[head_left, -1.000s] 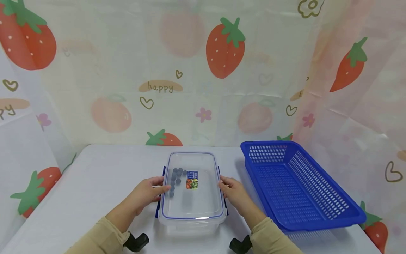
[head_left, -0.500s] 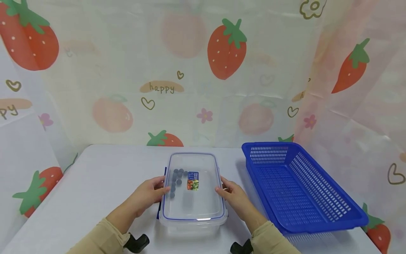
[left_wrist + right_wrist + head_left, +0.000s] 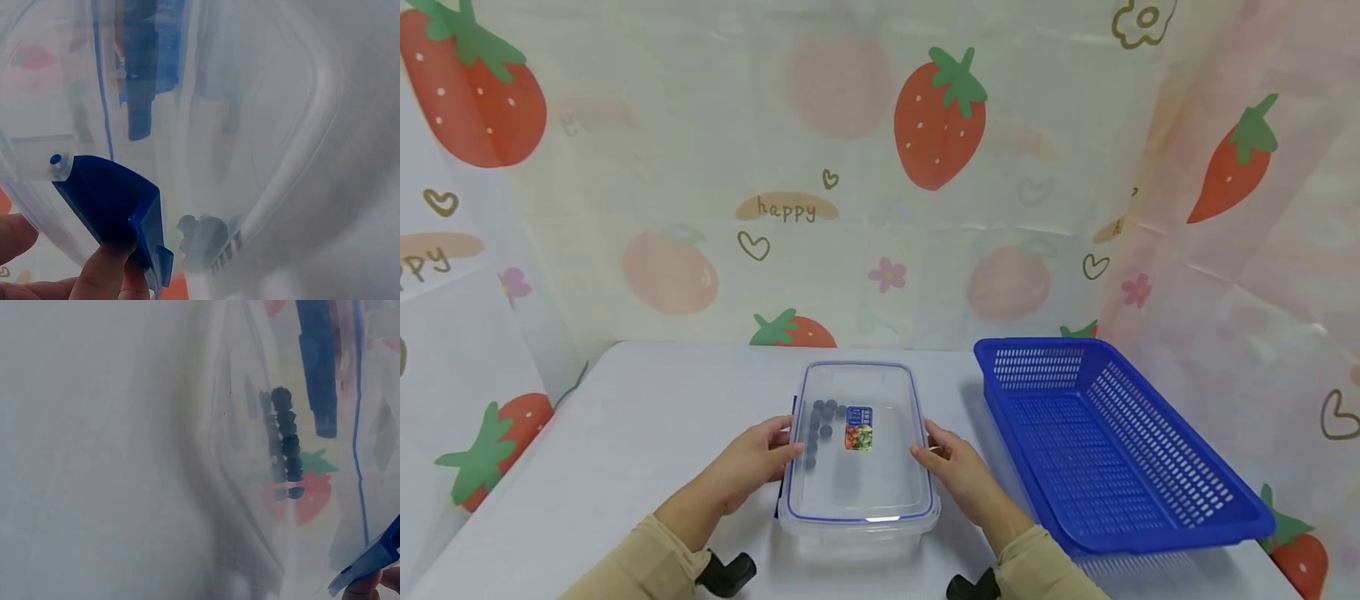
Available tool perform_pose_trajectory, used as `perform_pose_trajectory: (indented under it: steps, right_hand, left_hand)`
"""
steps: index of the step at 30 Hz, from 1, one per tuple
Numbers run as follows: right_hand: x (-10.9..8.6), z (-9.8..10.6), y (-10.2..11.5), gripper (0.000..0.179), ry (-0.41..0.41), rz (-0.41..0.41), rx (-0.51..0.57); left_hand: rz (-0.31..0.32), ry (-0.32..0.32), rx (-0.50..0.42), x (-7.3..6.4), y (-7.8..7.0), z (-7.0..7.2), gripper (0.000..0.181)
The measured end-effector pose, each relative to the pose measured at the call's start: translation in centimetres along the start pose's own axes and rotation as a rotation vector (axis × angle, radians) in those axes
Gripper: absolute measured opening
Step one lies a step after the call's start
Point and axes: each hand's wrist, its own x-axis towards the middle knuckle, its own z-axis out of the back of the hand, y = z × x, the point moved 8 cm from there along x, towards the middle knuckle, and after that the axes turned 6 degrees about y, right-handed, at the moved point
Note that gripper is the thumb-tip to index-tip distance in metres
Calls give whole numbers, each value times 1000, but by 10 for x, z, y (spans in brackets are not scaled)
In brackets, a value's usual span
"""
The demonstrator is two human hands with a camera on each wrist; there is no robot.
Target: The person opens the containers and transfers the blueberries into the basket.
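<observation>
Beige sleeves, two in all, enter at the near edge, each with one black wrist mount at the cuff. Beyond them, two hands grasp one clear container by its long sides, on the white table, in the middle of the scene. On the left, the left hand lays its thumb on the rim of the lid, its other fingers at the side; one fingertip touches the blue left latch, which stands swung outward from the wall. On the right, the right hand also has its thumb on the rim, with fingertips against the right latch.

The container lies flat with its lid on, its long axis running near to far, one short end facing the person. One small label shows at the lid, blue part far, colourful picture near. Inside, along the left, are dark round pieces, probably about ten, though they overlap and the plastic blurs them.

To the right stands one blue basket, its long axis slanting from far left to near right. Farthest of all hangs a pale backdrop, printed with seven red strawberries, some partly cut off.
</observation>
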Motion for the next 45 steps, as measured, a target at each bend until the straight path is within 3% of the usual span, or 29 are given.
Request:
perform_pose_trajectory:
  steps: [10,25,30,36,45]
  right_hand:
    - [-1,-2,2,62,-3,38,62]
    - [-1,-3,1,61,17,45,82]
    - [0,-3,7,60,29,42,27]
    - [1,2,12,64,-16,11,-60]
    - [0,11,22,71,-55,-39,-227]
  left_hand:
    - [5,41,-38,-2,-2,-1,62]
    - [-36,104,-92,-8,-7,-5,64]
    - [-19,110,-47,-7,-10,-4,65]
    - [42,43,86,-5,-8,3,65]
    - [49,2,116,-9,-17,8,63]
